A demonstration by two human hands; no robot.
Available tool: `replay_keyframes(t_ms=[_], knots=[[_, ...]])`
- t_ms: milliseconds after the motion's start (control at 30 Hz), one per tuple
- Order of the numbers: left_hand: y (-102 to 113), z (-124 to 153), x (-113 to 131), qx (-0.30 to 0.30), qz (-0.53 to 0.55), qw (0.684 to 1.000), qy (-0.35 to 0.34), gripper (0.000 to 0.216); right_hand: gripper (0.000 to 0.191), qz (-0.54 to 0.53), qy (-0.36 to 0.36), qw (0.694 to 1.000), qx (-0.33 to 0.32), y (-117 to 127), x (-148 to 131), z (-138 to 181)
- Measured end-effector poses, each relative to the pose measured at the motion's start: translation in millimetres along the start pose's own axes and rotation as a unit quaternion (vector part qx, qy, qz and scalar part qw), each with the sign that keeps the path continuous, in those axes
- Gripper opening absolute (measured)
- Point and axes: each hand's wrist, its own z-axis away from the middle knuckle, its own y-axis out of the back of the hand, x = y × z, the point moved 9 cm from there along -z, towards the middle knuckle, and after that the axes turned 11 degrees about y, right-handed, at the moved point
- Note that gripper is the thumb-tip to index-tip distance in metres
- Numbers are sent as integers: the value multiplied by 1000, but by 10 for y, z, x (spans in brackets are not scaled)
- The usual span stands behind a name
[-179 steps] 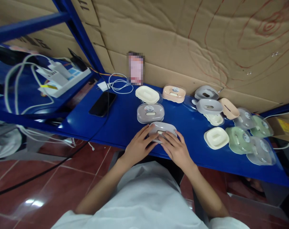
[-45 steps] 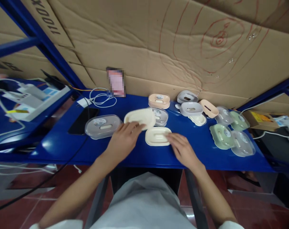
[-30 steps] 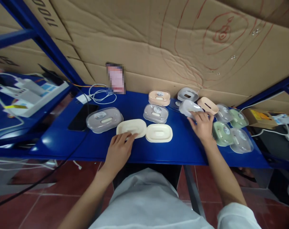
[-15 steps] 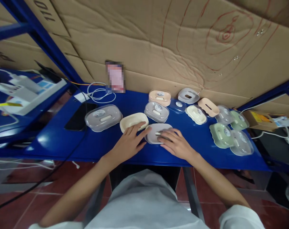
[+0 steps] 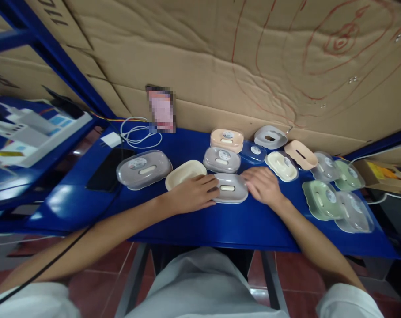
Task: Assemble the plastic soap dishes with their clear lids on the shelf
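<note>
A grey soap dish (image 5: pixel 235 194) lies flat near the middle of the blue table, with a slotted grey insert (image 5: pixel 232 182) seated inside it. My left hand (image 5: pixel 197 192) holds its left end, fingers bent over the rim. At the right end, my right hand (image 5: pixel 262 183) has its fingers curled against the edge; the thumb is partly hidden. Just behind my left hand lies a cream soap dish base (image 5: pixel 183 172), partly covered by that hand. Another grey soap dish with a clear lid (image 5: pixel 222 160) sits right behind the held one.
A grey lidded soap dish (image 5: pixel 144 170) and a black phone (image 5: pixel 109 170) lie left, near a white charger cable (image 5: pixel 141 134). Peach (image 5: pixel 227 139), cream (image 5: pixel 281 165) and green (image 5: pixel 323 199) dishes stand toward the back and right. A cardboard wall (image 5: pixel 187 57) rises behind.
The grey insert, earlier under my right hand's fingers, now sits level in the dish. My right hand has shifted to the dish's right end, my left hand onto its left end.
</note>
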Motion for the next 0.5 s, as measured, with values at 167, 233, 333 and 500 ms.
replay_keyframes(t_ms=[167,233,333,500], knots=[[-18,-41,43,32,50,998,14,30,47,96,-199,973,-65,-123,609,211],[-5,-7,15,43,75,996,34,37,48,102,-206,969,-90,-224,589,262],[45,54,-50,56,103,992,46,34,54,107,-234,961,-101,-275,536,342],[30,100,-145,36,104,992,58,29,56,92,-276,952,-101,-213,617,433]])
